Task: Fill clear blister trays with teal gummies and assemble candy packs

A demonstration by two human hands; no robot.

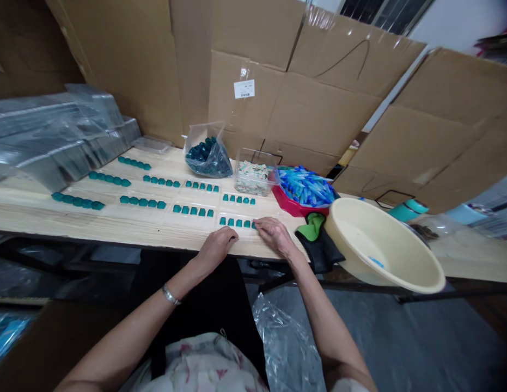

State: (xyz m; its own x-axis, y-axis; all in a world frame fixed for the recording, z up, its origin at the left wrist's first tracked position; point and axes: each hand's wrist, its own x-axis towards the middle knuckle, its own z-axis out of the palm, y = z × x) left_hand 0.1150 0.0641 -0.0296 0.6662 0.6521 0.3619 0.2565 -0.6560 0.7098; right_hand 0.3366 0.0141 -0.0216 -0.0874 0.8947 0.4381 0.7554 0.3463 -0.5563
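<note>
My left hand (215,249) rests curled on the front of the light wood table (114,215), just left of a clear plastic tray holding a row of small teal blocks (236,222). My right hand (275,237) lies at that row's right end, fingertips at or on the last block. Neither hand shows clearly whether it grips anything, as the fingers hide their undersides. Further rows of teal blocks (142,201) lie in clear trays across the table. A clear bag of teal blocks (207,155) stands at the back.
A clear tub of beige pieces (255,178) and a red tray of blue items (305,188) sit behind my right hand. A cream basin (379,245) and black-and-green gloves (316,242) lie to the right. Stacked clear trays (61,136) stand left, with cardboard sheets (302,98) behind.
</note>
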